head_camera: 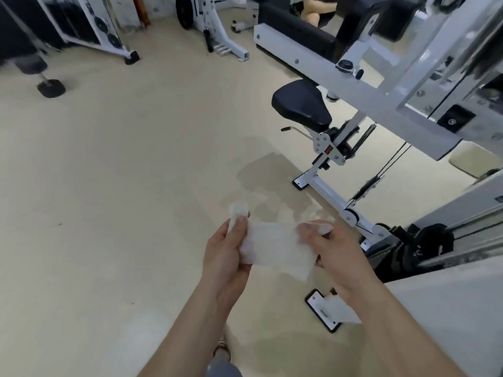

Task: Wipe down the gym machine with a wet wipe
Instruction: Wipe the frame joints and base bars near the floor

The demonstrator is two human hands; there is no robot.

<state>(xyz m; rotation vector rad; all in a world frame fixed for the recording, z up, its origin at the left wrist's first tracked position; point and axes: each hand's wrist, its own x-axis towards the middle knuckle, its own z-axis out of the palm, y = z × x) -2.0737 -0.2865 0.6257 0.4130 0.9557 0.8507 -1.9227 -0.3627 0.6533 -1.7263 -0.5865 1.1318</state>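
A white wet wipe (275, 247) is stretched between my two hands above the beige floor. My left hand (227, 254) pinches its left end, with a folded bit sticking up past the thumb. My right hand (330, 248) pinches its right end. The gym machine (381, 104), white steel with a black padded seat (300, 104), stands up and to the right of my hands, an arm's length off. Its base rail (329, 195) runs along the floor toward me.
A machine foot plate (322, 311) lies on the floor just under my right forearm. Black weight plates (424, 246) sit at the right. Other white machines (217, 31) and a dumbbell (50, 87) stand at the back. A person sits at the far top.
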